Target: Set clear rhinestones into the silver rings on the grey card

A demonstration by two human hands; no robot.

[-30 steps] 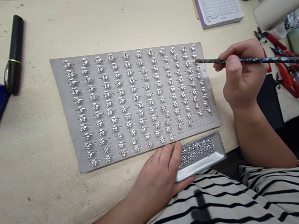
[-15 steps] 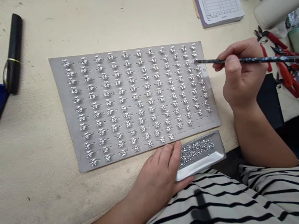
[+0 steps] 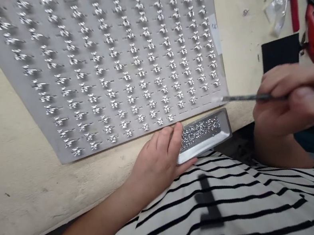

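My left hand (image 3: 159,152) grips the left end of a small metal tray (image 3: 204,146), fingers over its rim and thumb at the near side. Tiny sparkling stones (image 3: 198,131) lie inside it. My right hand (image 3: 289,98), blurred, holds a slim dark pen-like stick (image 3: 247,97) between thumb and fingers. Its pale tip is just above or beside the lower right corner of a grey board (image 3: 60,153); contact cannot be made out. Rows of small silver rings (image 3: 134,60) stand in slits across that board. Several slits at the lower right hold no ring.
The board lies on a pale worktable (image 3: 4,181). To the right are red-handled pliers (image 3: 313,31), a clear plastic scrap (image 3: 279,10) and a black flat square (image 3: 280,52). My striped shirt (image 3: 221,203) is close against the table edge.
My right hand and the stick have come down from the board's upper right rings to its lower right corner. The view has shifted closer. My left hand stays on the tray.
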